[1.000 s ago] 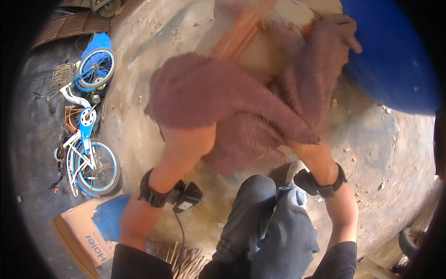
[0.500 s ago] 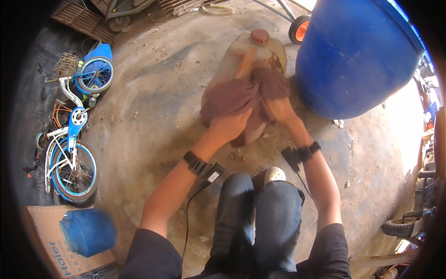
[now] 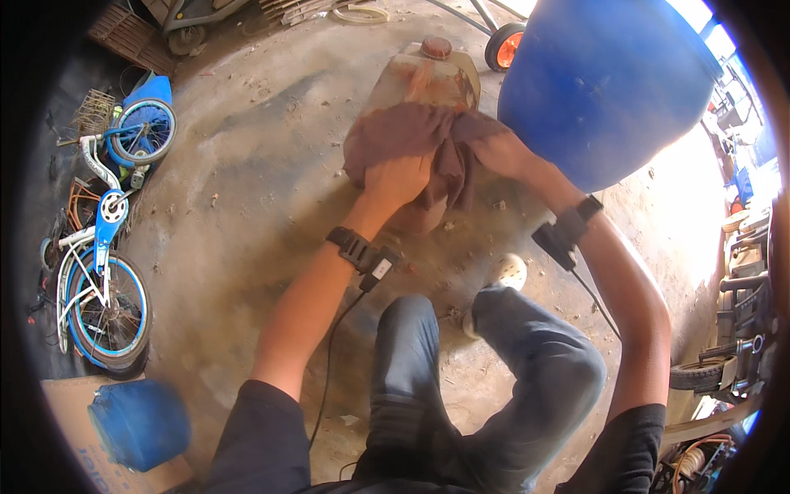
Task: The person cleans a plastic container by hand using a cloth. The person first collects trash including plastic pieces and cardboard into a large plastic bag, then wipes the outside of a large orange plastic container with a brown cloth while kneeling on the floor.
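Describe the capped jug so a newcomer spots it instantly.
Find the big blue barrel at upper right. Just left of it is a stained jug, partly covered by a brownish cloth. Its round reddish cap sets it apart.

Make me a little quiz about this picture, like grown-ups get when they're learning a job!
1. What soft thing are the left hand and right hand both touching?
2. True or false: the blue-and-white bicycle is left of the big blue barrel.
3. The cap on the jug looks: A) green; B) reddish; C) white.

Key: 1. A purplish-brown cloth. 2. True. 3. B.
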Motion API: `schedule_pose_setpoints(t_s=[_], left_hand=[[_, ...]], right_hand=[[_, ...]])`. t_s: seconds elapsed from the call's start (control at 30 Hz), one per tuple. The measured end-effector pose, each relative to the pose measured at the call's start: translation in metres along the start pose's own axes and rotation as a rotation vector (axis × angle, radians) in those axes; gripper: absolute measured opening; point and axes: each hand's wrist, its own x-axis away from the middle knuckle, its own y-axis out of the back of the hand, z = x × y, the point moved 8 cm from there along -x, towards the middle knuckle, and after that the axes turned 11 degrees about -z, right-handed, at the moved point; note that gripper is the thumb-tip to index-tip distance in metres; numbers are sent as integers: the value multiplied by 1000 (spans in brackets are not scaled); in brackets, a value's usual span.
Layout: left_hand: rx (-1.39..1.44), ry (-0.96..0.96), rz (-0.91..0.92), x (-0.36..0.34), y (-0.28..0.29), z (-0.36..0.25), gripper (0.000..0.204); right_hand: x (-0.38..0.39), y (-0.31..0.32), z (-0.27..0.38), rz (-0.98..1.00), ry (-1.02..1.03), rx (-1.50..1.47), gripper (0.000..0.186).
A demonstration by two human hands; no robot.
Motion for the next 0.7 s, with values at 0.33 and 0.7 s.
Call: schedule_pose_setpoints(t_s=[0.33,0.7], left_hand=[[65,184,259,-2,10,2,31],[-107,-27,-265,12,30,-32,26]], right_hand=[[-18,-37,-34,-356,-86,-149,34],[0,4,-1,-572,-175,-51,25]])
